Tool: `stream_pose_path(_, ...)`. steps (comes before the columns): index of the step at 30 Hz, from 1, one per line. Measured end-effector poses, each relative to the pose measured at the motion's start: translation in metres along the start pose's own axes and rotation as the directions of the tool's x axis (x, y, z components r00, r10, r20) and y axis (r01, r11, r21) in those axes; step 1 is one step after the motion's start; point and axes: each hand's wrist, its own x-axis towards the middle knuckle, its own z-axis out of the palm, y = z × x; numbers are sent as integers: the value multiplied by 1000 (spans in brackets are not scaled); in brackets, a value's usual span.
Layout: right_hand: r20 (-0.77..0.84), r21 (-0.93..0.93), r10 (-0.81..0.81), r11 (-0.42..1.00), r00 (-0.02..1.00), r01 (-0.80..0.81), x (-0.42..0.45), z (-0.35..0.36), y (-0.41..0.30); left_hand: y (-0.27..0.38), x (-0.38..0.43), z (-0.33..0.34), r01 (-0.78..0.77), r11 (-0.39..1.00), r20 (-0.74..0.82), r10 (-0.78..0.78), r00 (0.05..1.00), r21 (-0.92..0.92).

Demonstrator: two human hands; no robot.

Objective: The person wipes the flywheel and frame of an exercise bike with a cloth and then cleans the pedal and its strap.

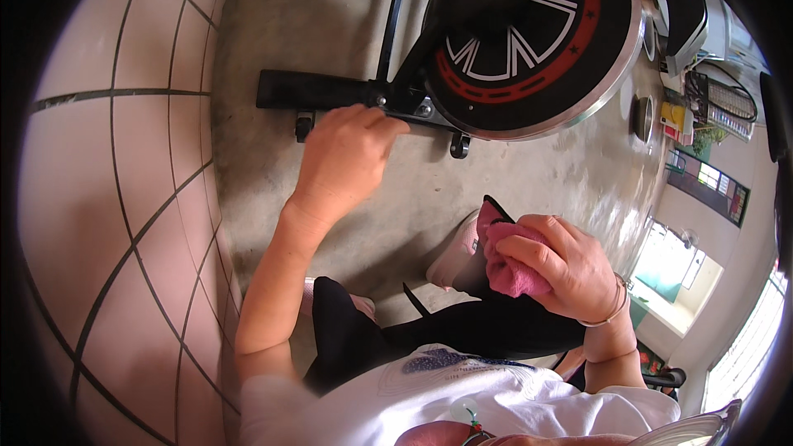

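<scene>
My right hand (573,266), with a bracelet at the wrist, grips a bunched pink cloth (517,260) above my right knee. My left hand (350,152) is at the black base bar (310,90) of an exercise bike, its fingers bent near a bolt. The fingertips are hidden, so whether they touch or hold the bar cannot be seen. Right of the bar stands the bike's black flywheel (539,99) with a red ring, white markings and a shiny metal rim. Small black casters (459,145) sit under the bar.
A tiled wall (148,198) rises close on my left. My legs in black trousers (477,328) and pink shoes (455,254) are below my hands on the concrete floor (396,217). A metal bowl (644,119) and a wire basket (731,118) stand farther off at the right.
</scene>
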Motion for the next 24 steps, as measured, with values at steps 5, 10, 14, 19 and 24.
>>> stream_pose_path(5,-120,198,38,980,992,-14,4,-4,6,25,1,-32,183,811,95,-157,983,-556)
stream_pose_path(10,-10,975,360,211,933,-71,3,-14,-4,86,7,-38,-76,603,41,178,983,-794)
stream_pose_path(14,29,901,303,404,953,-156,-1,-19,5,88,20,-17,-165,567,-132,100,986,-807)
stream_pose_path(19,-187,393,240,907,953,-151,7,-13,19,66,75,-32,-213,496,-398,-303,866,-842)
stream_pose_path(24,-122,246,153,962,981,-119,5,-14,15,83,170,-9,-444,685,-555,70,829,-577)
